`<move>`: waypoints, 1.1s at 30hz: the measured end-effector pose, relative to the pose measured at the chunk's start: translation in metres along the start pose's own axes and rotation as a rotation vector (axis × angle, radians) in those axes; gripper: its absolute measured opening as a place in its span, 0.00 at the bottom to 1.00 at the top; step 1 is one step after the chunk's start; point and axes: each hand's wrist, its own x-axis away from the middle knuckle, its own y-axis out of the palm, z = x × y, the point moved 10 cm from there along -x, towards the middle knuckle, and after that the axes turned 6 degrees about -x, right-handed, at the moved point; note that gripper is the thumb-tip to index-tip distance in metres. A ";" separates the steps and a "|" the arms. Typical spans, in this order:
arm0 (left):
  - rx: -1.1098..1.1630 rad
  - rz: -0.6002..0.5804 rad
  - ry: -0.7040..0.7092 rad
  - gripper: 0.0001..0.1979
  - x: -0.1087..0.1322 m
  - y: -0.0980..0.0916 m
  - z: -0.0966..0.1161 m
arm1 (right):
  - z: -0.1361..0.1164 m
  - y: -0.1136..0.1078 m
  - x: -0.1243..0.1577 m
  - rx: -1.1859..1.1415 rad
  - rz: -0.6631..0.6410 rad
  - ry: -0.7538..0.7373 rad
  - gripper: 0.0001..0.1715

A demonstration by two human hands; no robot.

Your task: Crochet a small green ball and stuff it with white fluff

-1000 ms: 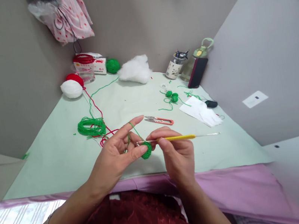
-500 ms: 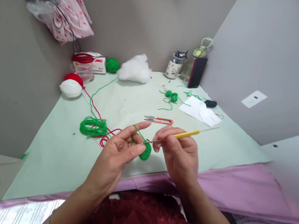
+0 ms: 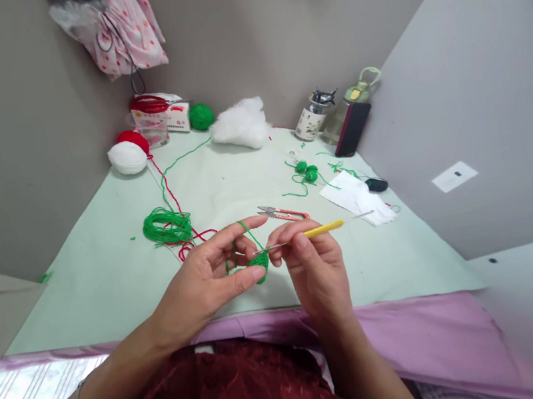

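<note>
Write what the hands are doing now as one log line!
left hand: pinching green crochet piece | right hand: gripping yellow-handled hook | nearby: orange-handled snips on table

I could slip my left hand (image 3: 207, 273) forward between the looped green yarn hank (image 3: 167, 226) and the orange-handled metal snips (image 3: 278, 212), until the fluffy white stuffing (image 3: 240, 125) blocks it. The snips lie close ahead of my right hand (image 3: 317, 260).

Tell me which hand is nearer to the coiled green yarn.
Left hand: close by, right of the coiled green yarn and nearer the person. Right hand: farther off to the right.
</note>
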 end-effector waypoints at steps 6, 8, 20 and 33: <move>-0.042 0.020 -0.004 0.23 0.000 -0.002 0.001 | -0.001 0.005 0.000 -0.006 -0.070 0.016 0.11; -0.051 0.025 0.006 0.23 0.001 -0.003 0.001 | -0.002 0.004 0.001 0.011 -0.081 0.006 0.11; -0.391 0.238 0.230 0.13 0.007 -0.010 0.031 | -0.048 0.040 0.034 0.807 -0.307 -0.508 0.13; -0.117 0.143 0.003 0.23 0.000 -0.006 0.002 | -0.047 0.036 0.037 0.672 -0.199 -0.559 0.13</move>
